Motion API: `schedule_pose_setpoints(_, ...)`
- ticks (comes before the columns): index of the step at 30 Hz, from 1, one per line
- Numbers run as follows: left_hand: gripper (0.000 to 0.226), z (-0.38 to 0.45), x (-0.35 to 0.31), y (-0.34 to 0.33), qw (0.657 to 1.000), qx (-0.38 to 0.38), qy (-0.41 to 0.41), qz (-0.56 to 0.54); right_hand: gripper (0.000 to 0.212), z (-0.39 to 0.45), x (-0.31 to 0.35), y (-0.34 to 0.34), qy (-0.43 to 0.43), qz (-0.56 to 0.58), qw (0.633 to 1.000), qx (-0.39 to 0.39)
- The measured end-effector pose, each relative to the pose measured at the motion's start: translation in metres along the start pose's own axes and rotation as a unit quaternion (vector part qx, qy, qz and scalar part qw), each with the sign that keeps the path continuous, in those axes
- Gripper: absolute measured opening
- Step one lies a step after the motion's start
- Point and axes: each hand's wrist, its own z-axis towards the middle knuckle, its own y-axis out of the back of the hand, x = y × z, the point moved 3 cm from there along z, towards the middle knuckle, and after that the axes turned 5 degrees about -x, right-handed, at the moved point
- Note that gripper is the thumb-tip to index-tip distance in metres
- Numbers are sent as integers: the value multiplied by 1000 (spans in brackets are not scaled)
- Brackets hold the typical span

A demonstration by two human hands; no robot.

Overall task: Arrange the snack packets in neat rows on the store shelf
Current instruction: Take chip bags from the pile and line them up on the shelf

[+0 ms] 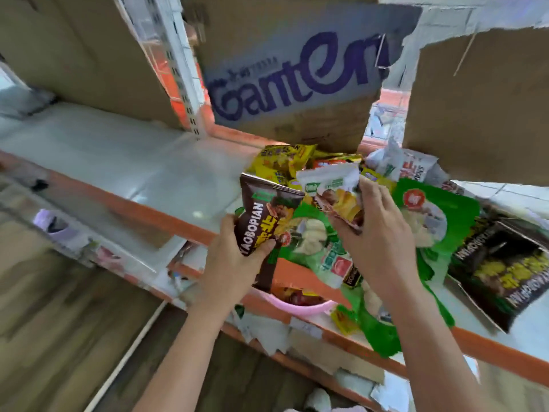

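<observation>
My left hand (237,257) grips a dark brown snack packet (264,221) with yellow lettering, held upright in front of the shelf edge. My right hand (383,230) holds a white-and-brown snack packet (335,194) just above the heap. Under both hands lie green packets (427,221), one hanging over the orange shelf edge (166,218). Yellow packets (282,162) and white packets (413,168) are piled behind. A black packet (505,272) with yellow print lies flat at the right.
The white shelf surface (118,162) stretches bare to the left. A cardboard box (294,78) with purple lettering hangs above the heap, with more boxes (481,108) beside it. A pink basin (300,304) sits on the lower shelf below my hands.
</observation>
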Motion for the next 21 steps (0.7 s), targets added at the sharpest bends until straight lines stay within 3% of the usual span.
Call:
schedule_pose_setpoints(8,41,-6,62,61,998,17,56,-16,62,-33,53,-60,-72,87,986,120)
schedule_pose_setpoints(13,49,-15,119,111,983,6,159,-88,68,-50,106,-100,-123,139,960,208)
schedule_pose_setpoints(21,39,-32,202,194,953,-34,263,-144,40,-81,198,-171,-129,226,916,304)
